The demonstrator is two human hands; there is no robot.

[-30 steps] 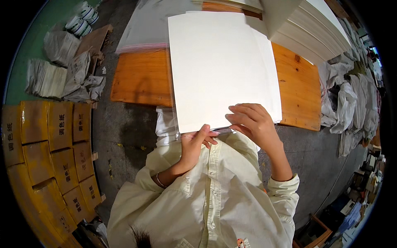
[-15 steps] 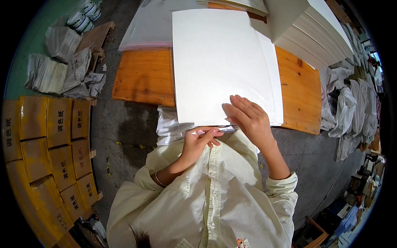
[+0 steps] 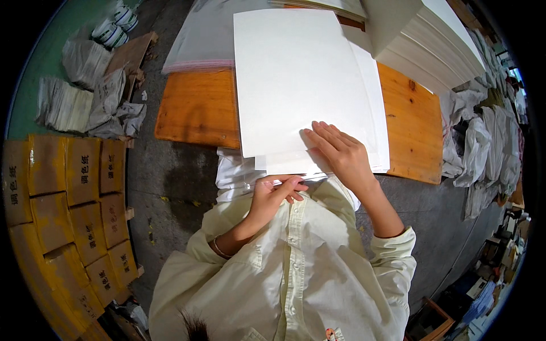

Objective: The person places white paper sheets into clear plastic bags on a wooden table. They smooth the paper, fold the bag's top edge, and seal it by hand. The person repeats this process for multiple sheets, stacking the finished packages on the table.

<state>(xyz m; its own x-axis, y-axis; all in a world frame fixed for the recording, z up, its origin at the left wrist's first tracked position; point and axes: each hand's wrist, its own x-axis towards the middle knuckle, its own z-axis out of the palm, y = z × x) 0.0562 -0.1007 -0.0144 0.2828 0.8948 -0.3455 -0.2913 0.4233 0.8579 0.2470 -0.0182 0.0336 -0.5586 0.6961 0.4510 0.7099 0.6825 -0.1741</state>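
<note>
A large white sheet of paper (image 3: 301, 74) lies on the wooden table, over more white sheets (image 3: 372, 102) whose edges show to the right and at the near side. My right hand (image 3: 341, 156) rests on the top sheet near its lower right, fingers stretched out and close together. Close to my body, my left hand (image 3: 276, 196) is closed on the edge of a clear plastic sleeve (image 3: 313, 177), thumb above and fingers below. How far the plastic reaches along the paper is hard to make out.
Clear plastic sleeves (image 3: 199, 42) lie on the wooden table (image 3: 196, 108) at the far left. A tall stack of white paper (image 3: 438, 51) stands at the far right. Cardboard boxes (image 3: 85, 170) are piled at left; grey-white wrapped bundles (image 3: 480, 148) sit at right.
The top sheet has slid away from me, baring a strip of white below its near edge. My right hand has moved slightly farther with it, while the left stays nearly still.
</note>
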